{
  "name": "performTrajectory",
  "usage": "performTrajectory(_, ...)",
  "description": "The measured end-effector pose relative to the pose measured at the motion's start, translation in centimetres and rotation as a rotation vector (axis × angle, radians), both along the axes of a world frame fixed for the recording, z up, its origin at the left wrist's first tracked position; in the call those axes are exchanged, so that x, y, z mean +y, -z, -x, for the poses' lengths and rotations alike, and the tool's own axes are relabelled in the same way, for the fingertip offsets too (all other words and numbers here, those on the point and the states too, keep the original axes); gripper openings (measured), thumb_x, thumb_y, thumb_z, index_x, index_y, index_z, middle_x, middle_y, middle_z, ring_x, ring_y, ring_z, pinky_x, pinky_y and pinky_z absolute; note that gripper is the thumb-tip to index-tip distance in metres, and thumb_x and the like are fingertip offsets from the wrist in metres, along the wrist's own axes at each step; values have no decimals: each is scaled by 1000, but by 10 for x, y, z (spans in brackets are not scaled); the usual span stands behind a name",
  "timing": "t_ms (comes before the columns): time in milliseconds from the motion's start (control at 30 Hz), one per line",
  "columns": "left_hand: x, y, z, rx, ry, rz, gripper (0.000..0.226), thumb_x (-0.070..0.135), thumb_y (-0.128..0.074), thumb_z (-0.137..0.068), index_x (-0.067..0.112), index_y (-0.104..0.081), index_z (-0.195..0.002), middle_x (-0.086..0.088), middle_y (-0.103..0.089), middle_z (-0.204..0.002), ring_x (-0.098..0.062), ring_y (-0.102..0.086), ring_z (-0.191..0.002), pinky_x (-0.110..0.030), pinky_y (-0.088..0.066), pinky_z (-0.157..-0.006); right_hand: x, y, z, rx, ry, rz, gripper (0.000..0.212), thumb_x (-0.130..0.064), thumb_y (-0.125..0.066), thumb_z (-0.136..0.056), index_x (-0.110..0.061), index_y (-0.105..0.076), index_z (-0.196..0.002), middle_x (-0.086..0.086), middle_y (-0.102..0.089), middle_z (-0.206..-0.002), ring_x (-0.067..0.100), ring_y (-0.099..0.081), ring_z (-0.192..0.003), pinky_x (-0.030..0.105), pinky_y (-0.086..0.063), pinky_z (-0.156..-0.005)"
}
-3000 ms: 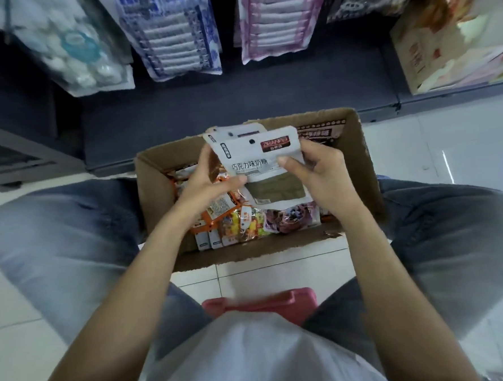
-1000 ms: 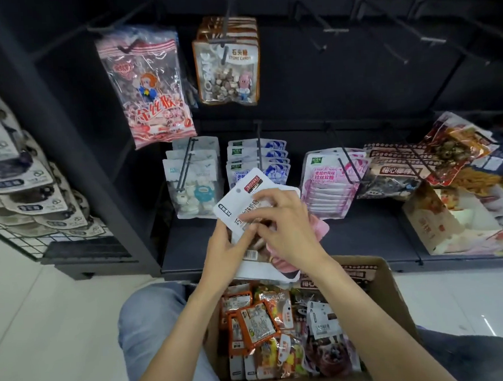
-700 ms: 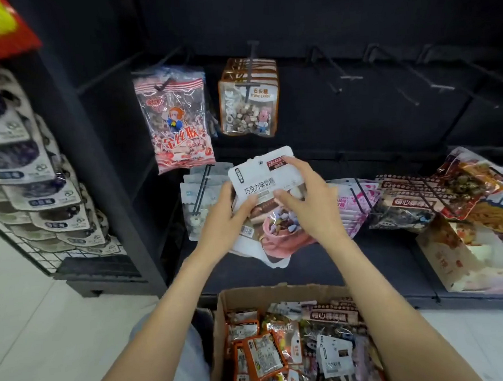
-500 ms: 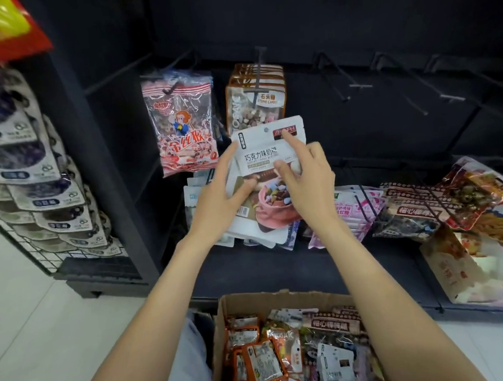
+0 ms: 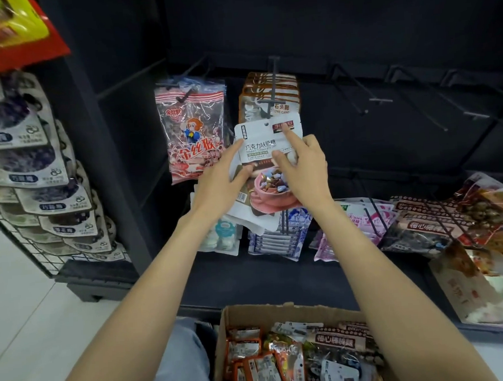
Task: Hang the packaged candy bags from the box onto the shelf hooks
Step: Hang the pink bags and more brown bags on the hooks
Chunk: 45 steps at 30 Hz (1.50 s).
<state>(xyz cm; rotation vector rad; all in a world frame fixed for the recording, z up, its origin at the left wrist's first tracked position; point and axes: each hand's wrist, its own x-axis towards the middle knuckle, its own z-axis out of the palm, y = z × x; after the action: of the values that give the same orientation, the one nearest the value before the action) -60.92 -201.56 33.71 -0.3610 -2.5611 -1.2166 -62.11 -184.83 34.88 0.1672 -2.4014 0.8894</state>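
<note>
Both bare forearms stretched forward and up. Left hand (image 5: 217,179) pinching with thumb. Right hand (image 5: 303,165) likewise, index finger (image 5: 289,136) extended.

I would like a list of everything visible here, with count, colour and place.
held bags: a few stacked, white, before the stone-candy hook
stone-candy bags: several, brown-white, upper hook
monkey bag: one visible, red-clear, upper left hook
empty hooks: several, black, upper right
lower bags: several stacks, blue, pink, brown, lower hooks
side bags: many, grey-purple, left rack
box: one, brown, bottom, holds mixed bags
left hand: grips held bags
right hand: grips held bags
</note>
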Motion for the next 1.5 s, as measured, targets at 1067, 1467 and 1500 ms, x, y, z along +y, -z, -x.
performTrajectory(1067,-3,-15,12,0,-86,342,62,29,-46,-99,23,-15,-152,3,-52,-63,-9,-40,-45,-23,-26,-41,6,-15,50,-16,191,-248,57,-43,-55,-94,-29,-37,-146,11,-54,-108,30,-59,-85,32,-35,-64)
performTrajectory(1467,-49,-12,-50,-74,-113,-51,69,37,-62,-89,45,-23,-146,17,-61,-112,-10,-62,-94,-34,-53,-80,10,1,17,19,142,-192,47,-30,-58,-92,-19,-46,-136,13,-47,-125,31,-46,-111,42,-44,-87)
performTrajectory(1500,-45,-12,-50,-61,-132,-106,70,36,-63,-89,45,-24,-146,18,-59,-116,-9,-60,-98,-31,-51,-82,8,1,2,36,79,-58,40,-29,-58,-93,-18,-51,-131,10,-48,-123,28,-48,-110,40,-46,-87)
